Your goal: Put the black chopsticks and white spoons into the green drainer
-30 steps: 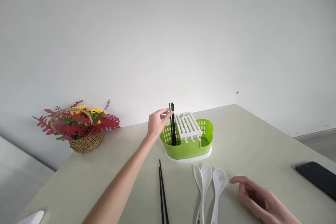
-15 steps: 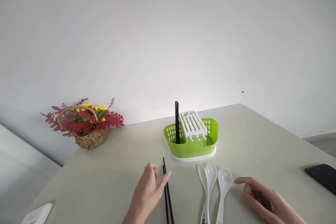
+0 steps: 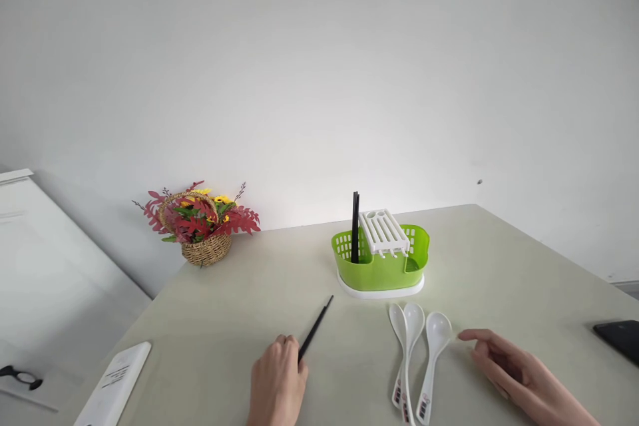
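Black chopsticks are clasped by the left hand between 7 and 8 o'clock from the green caddy, far ends toward 1 o'clock. Judged step: picking up the pair. Next move likely calls for a secure grip and a lift off the surface. Further sticks stand upright in the caddy's 9 o'clock compartment. Three white spoons lie at 5 o'clock. Right hand, at 4 o'clock: unladen, loosely curled, index finger just beside one spoon; contact cannot be determined.
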{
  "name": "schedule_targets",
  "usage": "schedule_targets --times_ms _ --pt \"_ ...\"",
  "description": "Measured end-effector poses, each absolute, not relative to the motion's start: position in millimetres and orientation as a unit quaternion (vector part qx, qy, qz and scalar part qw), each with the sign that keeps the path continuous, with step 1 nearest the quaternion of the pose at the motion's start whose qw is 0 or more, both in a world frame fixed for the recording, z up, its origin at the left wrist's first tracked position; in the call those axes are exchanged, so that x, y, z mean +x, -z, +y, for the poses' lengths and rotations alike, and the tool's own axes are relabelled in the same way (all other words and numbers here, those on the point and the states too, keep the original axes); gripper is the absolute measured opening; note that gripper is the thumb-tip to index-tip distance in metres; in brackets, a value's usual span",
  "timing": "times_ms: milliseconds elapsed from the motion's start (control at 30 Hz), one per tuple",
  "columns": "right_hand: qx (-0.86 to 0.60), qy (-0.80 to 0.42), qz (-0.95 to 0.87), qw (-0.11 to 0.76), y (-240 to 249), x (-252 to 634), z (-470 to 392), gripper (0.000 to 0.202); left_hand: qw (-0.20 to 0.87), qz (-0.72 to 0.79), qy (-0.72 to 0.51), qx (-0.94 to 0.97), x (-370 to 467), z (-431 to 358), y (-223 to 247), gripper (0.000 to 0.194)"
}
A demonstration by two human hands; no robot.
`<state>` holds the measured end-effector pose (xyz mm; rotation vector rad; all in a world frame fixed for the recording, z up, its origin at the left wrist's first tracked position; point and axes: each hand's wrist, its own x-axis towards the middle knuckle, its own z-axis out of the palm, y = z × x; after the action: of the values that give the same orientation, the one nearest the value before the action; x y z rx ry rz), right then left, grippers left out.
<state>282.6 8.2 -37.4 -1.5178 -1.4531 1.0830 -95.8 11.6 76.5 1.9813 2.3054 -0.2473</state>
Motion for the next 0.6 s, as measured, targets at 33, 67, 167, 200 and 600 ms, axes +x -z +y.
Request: schedule_targets --times_ms 33,67,167,200,600 --pt "-0.597 -0.417 -0.566 0.386 37 281 7 0.054 0.031 0.754 0.091 0.650 -100 8 -78 0.024" --pt "-0.602 -0.410 -0.561 0.394 36 279 6 0.055 0.019 0.753 0.101 0.650 -102 5 -78 0.027" --pt "-0.612 -0.392 -0.548 0.414 29 271 3 0.057 -0.008 0.752 0.132 0.646 -104 -3 -79 0.034" --pt "-0.608 -0.397 -0.551 0.411 26 269 3 0.058 -0.014 0.750 0.138 0.647 -104 -5 -79 0.036" --pt "-0.564 -0.427 -0.586 0.395 11 254 -19 0.062 0.160 0.718 -0.174 0.654 -126 -18 -109 0.016"
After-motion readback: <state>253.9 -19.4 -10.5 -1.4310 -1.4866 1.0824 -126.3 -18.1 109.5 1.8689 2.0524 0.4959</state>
